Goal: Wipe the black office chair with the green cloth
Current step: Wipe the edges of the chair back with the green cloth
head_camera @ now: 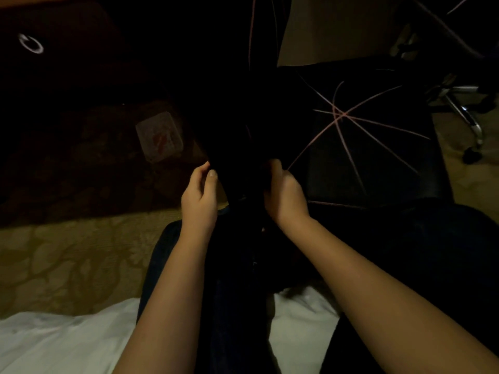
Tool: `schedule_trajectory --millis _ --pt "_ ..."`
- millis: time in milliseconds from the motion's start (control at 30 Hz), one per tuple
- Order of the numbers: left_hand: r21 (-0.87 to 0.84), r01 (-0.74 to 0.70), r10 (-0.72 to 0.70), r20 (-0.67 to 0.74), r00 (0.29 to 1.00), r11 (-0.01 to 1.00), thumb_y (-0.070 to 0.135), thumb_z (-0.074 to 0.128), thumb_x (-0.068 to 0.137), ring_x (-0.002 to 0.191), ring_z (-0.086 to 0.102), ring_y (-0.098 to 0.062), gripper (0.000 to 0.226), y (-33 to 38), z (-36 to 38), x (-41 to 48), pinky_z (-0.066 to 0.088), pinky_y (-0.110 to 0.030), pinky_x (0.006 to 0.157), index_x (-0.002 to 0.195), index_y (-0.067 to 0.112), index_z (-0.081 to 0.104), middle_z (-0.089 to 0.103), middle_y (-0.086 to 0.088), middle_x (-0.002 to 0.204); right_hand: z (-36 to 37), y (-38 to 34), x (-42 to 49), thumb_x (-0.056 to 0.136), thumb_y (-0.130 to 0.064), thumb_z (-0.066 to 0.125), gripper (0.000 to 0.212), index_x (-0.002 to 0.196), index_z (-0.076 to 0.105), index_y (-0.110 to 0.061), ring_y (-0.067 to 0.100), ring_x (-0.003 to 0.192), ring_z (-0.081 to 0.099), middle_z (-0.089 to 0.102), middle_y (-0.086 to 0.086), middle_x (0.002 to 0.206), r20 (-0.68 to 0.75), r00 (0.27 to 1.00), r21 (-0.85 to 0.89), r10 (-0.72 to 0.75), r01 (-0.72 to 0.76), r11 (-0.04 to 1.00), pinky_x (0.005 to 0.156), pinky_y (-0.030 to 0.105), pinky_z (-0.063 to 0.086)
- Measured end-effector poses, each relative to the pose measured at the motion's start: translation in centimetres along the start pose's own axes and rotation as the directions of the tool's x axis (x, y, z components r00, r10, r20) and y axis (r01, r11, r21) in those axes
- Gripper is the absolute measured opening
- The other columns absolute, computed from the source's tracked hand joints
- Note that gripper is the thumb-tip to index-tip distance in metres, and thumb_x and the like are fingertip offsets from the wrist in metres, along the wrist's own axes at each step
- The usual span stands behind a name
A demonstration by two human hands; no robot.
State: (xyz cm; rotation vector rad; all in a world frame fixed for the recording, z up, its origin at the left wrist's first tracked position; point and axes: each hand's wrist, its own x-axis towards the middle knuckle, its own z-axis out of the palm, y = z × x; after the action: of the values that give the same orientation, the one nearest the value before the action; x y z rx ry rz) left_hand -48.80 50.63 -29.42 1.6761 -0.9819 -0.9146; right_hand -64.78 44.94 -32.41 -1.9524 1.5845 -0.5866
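From the head view, your left hand (199, 190) and right hand (283, 193) are raised side by side over your lap. Each pinches an edge of a dark cloth (237, 157) that hangs between them, with fingers and thumb curled round the fabric. The light is so dim that the cloth reads almost black, so you cannot confirm its green colour here.

The black office chair (378, 157) stands just beyond your right hand, to the right in the scene. Its seat is crossed by thin pale lines, and a chrome leg (465, 117) shows at the far right. The cloth is near the seat's left edge, but whether it touches the seat is lost in the dark.

A small pale packet (159, 136) lies on the patterned floor (67, 260) to the left. White bedding (54, 341) is nearest to you.

As I judge it, you are readying the cloth. No wiped area can be made out, so treat the whole chair as left to do.
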Motion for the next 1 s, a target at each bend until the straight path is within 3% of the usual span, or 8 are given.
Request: schedule_trajectory --millis 33,167,300,433,633,767,867,1000 --pt "-0.007 0.0 0.0 0.006 1.0 1.0 0.032 0.04 0.104 0.108 0.051 0.008 0.035 0.0 0.0 0.0 0.042 -0.01 0.086 0.137 0.024 0.049 0.053 0.025 0.113 -0.9 -0.2 0.1 0.093 -0.009 0.056 0.04 0.13 0.042 -0.013 0.029 0.1 0.06 0.058 0.015 0.115 -0.049 0.999 0.045 -0.001 0.003 0.999 0.085 0.038 0.052" --pt "-0.019 0.01 -0.009 0.029 1.0 1.0 0.031 0.039 0.105 0.099 0.047 0.019 0.035 0.0 -0.1 -0.2 0.039 0.0 0.077 0.137 0.025 0.049 0.051 0.026 0.114 -4.3 -1.9 0.7 0.082 -0.009 0.073 0.032 0.108 0.054 -0.01 -0.005 0.093 0.049 0.047 0.001 0.113 -0.38 0.925 0.297 -0.031 0.154 0.942 0.08 0.004 0.039" --pt "0.006 -0.002 0.002 0.011 1.0 1.0 0.032 0.041 0.104 0.094 0.046 0.026 0.036 -0.1 0.2 -0.1 0.036 0.006 0.071 0.138 0.023 0.049 0.052 0.025 0.114 -6.1 -3.4 1.5 0.078 -0.005 0.075 0.017 0.091 0.065 -0.009 -0.011 0.093 0.052 0.053 -0.003 0.098 -0.585 0.81 0.359 -0.041 0.304 0.882 0.079 0.004 0.04" --pt "0.028 -0.002 0.003 -0.009 1.0 1.0 0.034 0.042 0.104 0.092 0.046 0.028 0.035 -0.2 0.3 -0.1 0.036 0.005 0.07 0.136 0.024 0.051 0.053 0.026 0.112 -4.7 -4.3 1.1 0.087 -0.009 0.069 0.021 0.107 0.073 -0.012 0.01 0.105 0.057 0.058 -0.001 0.107 -0.543 0.836 0.471 0.077 0.228 0.852 0.09 0.015 0.046" --pt "0.065 -0.017 0.02 -0.045 0.999 0.998 0.032 0.043 0.103 0.092 0.047 0.027 0.032 0.1 0.5 -0.2 0.037 0.004 0.071 0.132 0.024 0.054 0.054 0.026 0.109 -2.3 -5.2 0.2 0.094 -0.016 0.06 0.036 0.129 0.059 -0.012 0.005 0.119 0.052 0.056 0.008 0.13 -0.507 0.861 0.535 0.032 0.285 0.795 0.096 0.006 0.039" --pt "0.061 -0.014 0.017 -0.037 0.999 0.998 0.032 0.043 0.103 0.103 0.051 0.01 0.029 0.3 0.3 -0.4 0.041 -0.007 0.079 0.13 0.025 0.054 0.057 0.02 0.111 -1.2 -4.4 0.2 0.092 -0.004 0.059 0.035 0.127 0.06 -0.005 0.01 0.12 0.053 0.059 0.013 0.127 -0.535 0.843 0.517 0.058 0.272 0.812 0.101 0.011 0.04" --pt "0.034 -0.003 0.004 -0.039 0.999 0.999 0.029 0.043 0.104 0.108 0.054 -0.002 0.027 0.6 0.3 -0.4 0.043 -0.019 0.087 0.127 0.024 0.056 0.059 0.014 0.113 -0.1 -3.6 0.3 0.089 0.003 0.059 0.031 0.119 0.063 -0.001 0.001 0.11 0.054 0.061 0.008 0.115 -0.556 0.824 0.52 0.107 0.244 0.818 0.097 0.008 0.041" --pt "0.035 -0.011 0.013 -0.062 0.998 0.999 0.027 0.043 0.104 0.102 0.055 0.003 0.025 0.7 0.4 -0.3 0.044 -0.016 0.084 0.124 0.023 0.058 0.059 0.017 0.107 0.5 -3.4 0.3 0.092 -0.005 0.056 0.024 0.112 0.067 -0.012 -0.005 0.1 0.056 0.06 -0.004 0.109 -0.453 0.858 0.559 0.242 0.062 0.827 0.09 0.008 0.041"
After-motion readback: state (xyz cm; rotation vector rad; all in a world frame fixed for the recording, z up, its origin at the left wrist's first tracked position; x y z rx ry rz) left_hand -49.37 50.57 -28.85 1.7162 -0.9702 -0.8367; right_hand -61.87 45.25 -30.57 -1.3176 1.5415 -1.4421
